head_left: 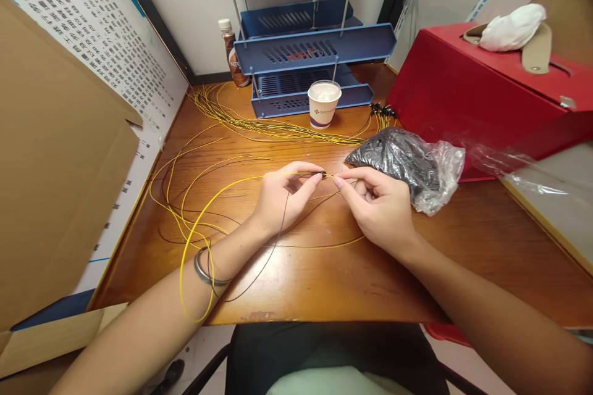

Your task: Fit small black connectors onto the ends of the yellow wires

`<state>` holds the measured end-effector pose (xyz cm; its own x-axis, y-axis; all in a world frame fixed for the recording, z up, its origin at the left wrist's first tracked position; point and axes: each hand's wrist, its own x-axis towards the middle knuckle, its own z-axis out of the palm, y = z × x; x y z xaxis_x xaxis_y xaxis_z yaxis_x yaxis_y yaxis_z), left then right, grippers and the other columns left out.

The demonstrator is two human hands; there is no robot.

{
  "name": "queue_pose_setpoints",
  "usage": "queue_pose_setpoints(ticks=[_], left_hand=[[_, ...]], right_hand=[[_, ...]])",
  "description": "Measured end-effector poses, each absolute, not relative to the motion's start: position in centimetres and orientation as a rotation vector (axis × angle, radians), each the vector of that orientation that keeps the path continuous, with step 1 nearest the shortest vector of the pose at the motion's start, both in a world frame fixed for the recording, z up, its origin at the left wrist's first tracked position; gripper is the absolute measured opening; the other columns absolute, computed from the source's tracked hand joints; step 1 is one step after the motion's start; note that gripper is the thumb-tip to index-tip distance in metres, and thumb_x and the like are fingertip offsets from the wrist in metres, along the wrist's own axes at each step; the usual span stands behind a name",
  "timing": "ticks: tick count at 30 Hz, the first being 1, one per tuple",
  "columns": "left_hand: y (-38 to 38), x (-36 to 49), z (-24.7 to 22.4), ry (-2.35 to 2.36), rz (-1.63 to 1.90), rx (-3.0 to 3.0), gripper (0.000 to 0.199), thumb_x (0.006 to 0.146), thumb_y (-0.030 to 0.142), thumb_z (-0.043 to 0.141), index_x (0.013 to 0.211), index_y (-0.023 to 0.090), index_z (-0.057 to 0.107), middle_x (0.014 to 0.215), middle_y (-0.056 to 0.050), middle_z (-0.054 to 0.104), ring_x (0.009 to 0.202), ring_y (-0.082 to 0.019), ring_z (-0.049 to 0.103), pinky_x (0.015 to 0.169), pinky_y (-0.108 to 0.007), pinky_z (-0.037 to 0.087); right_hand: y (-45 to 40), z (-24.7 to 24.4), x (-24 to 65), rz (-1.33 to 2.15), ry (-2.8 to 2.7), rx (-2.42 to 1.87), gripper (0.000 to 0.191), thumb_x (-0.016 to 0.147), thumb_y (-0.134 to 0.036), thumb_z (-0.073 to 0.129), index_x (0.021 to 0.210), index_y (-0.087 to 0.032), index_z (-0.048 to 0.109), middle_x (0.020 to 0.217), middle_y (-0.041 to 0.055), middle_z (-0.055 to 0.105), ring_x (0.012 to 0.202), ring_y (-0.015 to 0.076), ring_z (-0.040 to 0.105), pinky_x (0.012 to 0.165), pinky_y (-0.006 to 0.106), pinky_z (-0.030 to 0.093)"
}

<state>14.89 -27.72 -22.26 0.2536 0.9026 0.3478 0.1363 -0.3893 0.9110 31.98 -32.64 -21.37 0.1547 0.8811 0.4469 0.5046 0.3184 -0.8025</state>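
Observation:
Over the middle of the wooden desk, my left hand (287, 194) pinches a small black connector (323, 174) between thumb and forefinger. A yellow wire (222, 188) runs from that hand and loops back over my left forearm, along with a thin dark wire (280, 228). My right hand (377, 203) is closed, thumb against forefinger, on the thin yellow wire end just right of the connector. Its other fingers are curled in. Just behind my right hand lies a clear plastic bag (403, 163) full of small black parts.
A bundle of yellow and dark wires (278, 129) stretches across the back, black ends at right. Behind it stand a paper cup (324, 105), a blue tiered rack (315, 49) and a brown bottle (234, 55). A red box (463, 99) borders the right, cardboard (60, 154) the left.

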Motion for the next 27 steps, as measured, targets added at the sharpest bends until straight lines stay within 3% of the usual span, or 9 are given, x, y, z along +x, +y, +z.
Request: queue_pose_setpoints(ticks=[11,16,21,27], left_hand=[[-27.89,14.8,-22.08,0.952,1.161,1.791,0.015,0.089,0.028,0.07,0.095,0.016,0.077,0.072,-0.003,0.075,0.048,-0.008,0.058,0.046,-0.02,0.043],[-27.96,14.78,-21.85,0.939,1.164,1.81,0.015,0.088,0.026,0.071,0.095,0.015,0.077,0.085,-0.005,0.079,0.053,-0.008,0.062,0.05,-0.019,0.046],[-27.9,14.84,-21.95,0.958,1.159,1.763,0.016,0.089,0.028,0.07,0.096,0.015,0.077,0.078,-0.004,0.077,0.05,-0.008,0.06,0.046,-0.019,0.044],[-27.76,14.87,-22.23,0.97,1.188,1.746,0.016,0.089,0.028,0.07,0.096,0.015,0.077,0.085,-0.005,0.078,0.056,-0.009,0.063,0.051,-0.019,0.048]], right_hand=[[-32.65,-21.24,31.94,0.448,-1.51,-1.313,0.014,0.089,-0.023,0.068,0.086,-0.014,0.078,0.049,-0.0087,0.038,0.045,0.0066,0.032,0.048,0.024,0.028],[-32.69,-21.26,31.94,0.449,-1.53,-1.304,0.015,0.088,-0.023,0.068,0.086,-0.013,0.079,0.05,-0.0088,0.036,0.045,0.0063,0.031,0.047,0.024,0.027],[-32.65,-21.14,31.92,0.431,-1.533,-1.315,0.016,0.088,-0.023,0.069,0.091,-0.012,0.079,0.049,-0.0098,0.036,0.044,0.0061,0.031,0.048,0.023,0.028],[-32.57,-21.16,32.02,0.389,-1.522,-1.318,0.012,0.088,-0.022,0.069,0.087,-0.013,0.078,0.048,-0.0099,0.038,0.044,0.0061,0.033,0.048,0.023,0.03]])
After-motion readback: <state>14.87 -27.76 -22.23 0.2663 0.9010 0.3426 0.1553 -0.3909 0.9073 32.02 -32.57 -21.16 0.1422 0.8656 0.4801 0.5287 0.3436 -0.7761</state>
